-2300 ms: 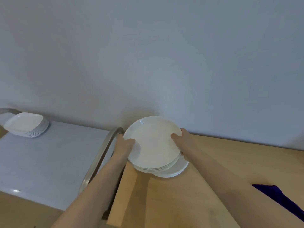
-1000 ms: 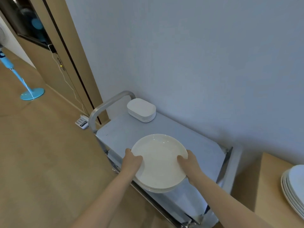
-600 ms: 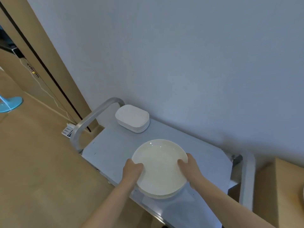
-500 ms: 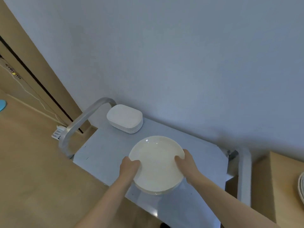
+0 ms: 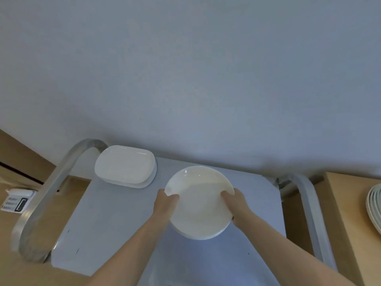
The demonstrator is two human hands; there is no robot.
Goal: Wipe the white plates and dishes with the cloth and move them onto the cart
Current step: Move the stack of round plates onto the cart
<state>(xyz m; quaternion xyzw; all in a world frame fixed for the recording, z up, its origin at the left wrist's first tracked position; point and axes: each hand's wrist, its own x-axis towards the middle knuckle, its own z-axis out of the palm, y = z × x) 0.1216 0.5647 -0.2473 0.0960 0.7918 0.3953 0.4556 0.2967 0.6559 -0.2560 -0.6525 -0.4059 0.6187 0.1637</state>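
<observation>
Head view: round plates held over the cart

Left hand point(image 5: 167, 201) and right hand point(image 5: 234, 200) each grip opposite rims of a stack of glossy white round plates point(image 5: 199, 202) over the grey cart point(image 5: 115, 219) top. Rectangular dishes point(image 5: 124, 166) sit at the far left corner; bare surface lies nearer. More plates point(image 5: 374, 207) rest on the desk point(image 5: 346, 213), right.

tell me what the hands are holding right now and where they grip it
Both hold a stack of round white plates over the cart top: the left hand grips its left rim, the right hand its right rim.
</observation>
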